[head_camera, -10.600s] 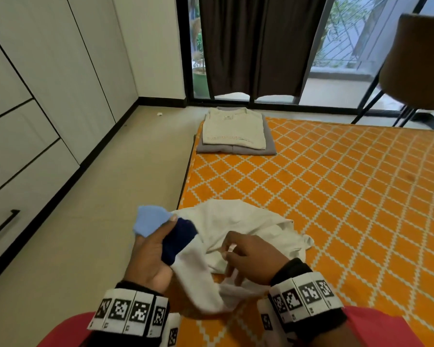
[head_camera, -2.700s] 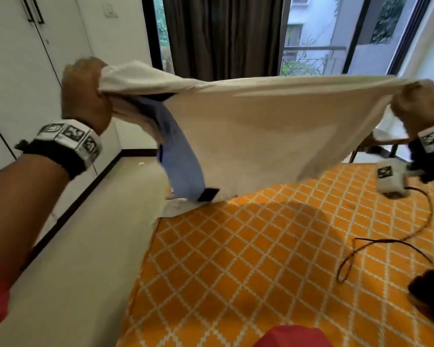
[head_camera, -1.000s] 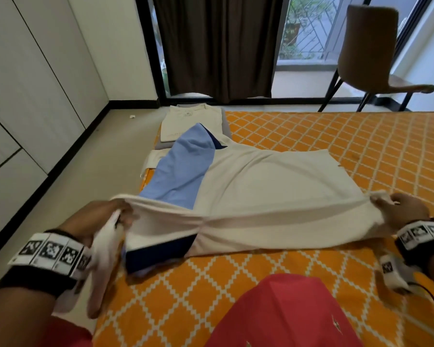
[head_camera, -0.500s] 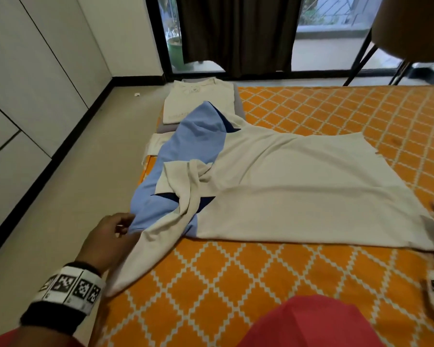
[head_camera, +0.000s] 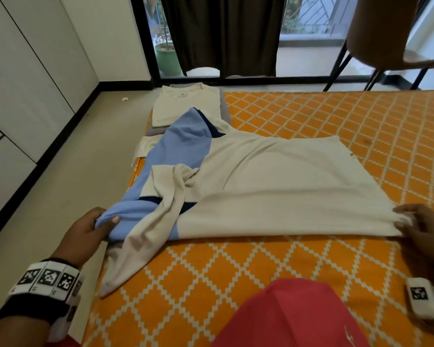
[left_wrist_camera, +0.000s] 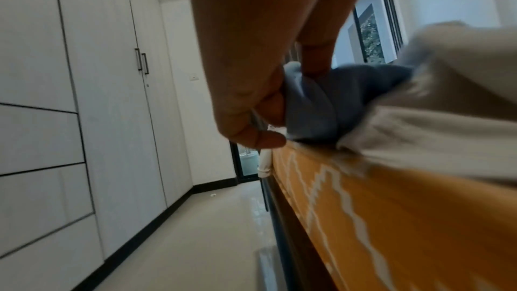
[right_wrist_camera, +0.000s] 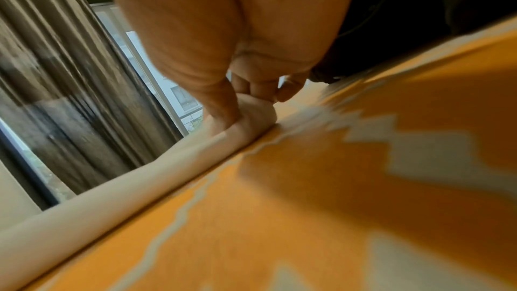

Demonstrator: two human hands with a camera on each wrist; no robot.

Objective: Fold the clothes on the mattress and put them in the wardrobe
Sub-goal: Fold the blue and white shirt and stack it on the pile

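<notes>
Along the left edge of the frame stands the white panelled wardrobe [head_camera: 23, 101], doors closed, with bare pale floor between it and the bed. Low at the left, my left hand [head_camera: 85, 232] pinches the light-blue shoulder of the cream, light-blue and navy long-sleeved shirt [head_camera: 273, 186], thumb on top and fingers curled under the bunched cloth, right at the edge of the orange mattress with its white diamond pattern [head_camera: 236, 266]. Just right of that hand a cream sleeve [head_camera: 135, 249] trails crumpled toward the bottom of the frame, and the upper sleeve lies twisted across the chest. The body of the shirt spreads flat through the centre. Above it, in the upper middle, a folded cream top on a folded grey one [head_camera: 186, 106] waits near the far end of the mattress, and my shirt's collar end overlaps them. At the right edge my right hand [head_camera: 421, 229] grips the near corner of the hem, fingers closed on a small roll of fabric.

I judge this as the laying-flat step, before any fold. To do it well I should pull both hands gently apart to tension the near edge, then smooth the twisted sleeve and lay the trailing one straight across the back. Sliding the shirt off the folded pile first would keep that pile neat.
</notes>
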